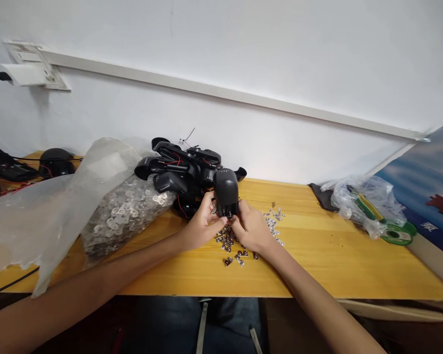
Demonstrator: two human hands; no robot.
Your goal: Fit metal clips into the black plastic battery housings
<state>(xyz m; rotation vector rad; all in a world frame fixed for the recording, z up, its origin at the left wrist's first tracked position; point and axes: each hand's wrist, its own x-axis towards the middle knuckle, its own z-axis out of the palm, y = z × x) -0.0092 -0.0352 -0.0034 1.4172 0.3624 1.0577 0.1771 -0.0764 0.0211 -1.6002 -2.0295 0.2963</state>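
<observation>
Both hands meet at the middle of a yellow wooden table. My left hand and my right hand grip the lower end of a black plastic housing, held upright between them with fingers curled round it. Under the hands lies a scatter of small metal screws and clips. A heap of similar black housings with red and black wires sits just behind the held one.
A clear plastic bag of small metal washers lies at the left. More black parts sit at the far left. A crumpled bag with a green spool lies at the right, beside a blue board. A white wall stands behind.
</observation>
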